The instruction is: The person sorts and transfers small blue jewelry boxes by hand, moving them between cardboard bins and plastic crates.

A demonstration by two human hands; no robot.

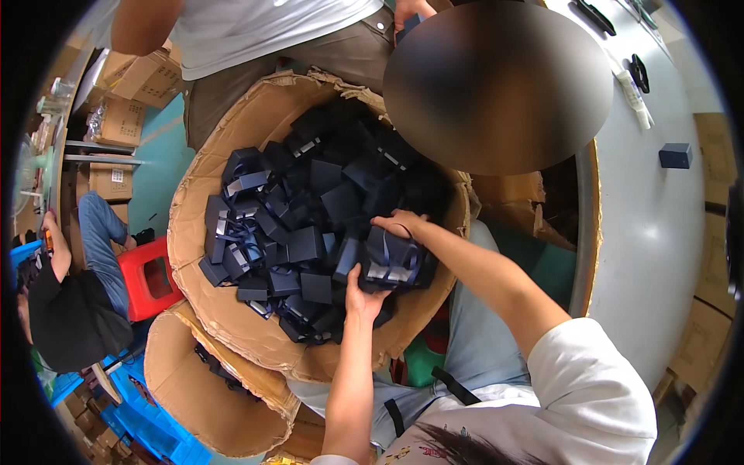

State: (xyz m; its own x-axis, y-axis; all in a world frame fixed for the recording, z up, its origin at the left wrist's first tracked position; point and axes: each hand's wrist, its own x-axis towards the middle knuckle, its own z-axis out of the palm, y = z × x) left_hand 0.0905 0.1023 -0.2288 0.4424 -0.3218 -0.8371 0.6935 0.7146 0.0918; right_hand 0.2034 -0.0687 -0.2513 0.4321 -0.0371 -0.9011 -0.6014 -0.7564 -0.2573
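A big round-walled cardboard carton (194,256) holds a heap of small dark navy boxes (306,244), several with ribbons and silvery strips. On the right side of the heap, my left hand (364,298) grips a dark box (349,260) from the near side, thumb up along it. My right hand (401,223) curls over the far top edge of a ribboned navy box (394,260) beside it. The undersides of these boxes and some of my fingertips are hidden.
Across the carton stands a person in a white shirt (263,31). At right, a grey table (643,217) bears a single navy box (675,156). A smaller carton (174,380), a red stool (147,279) and blue crates (155,422) are at left, near a seated person (77,325).
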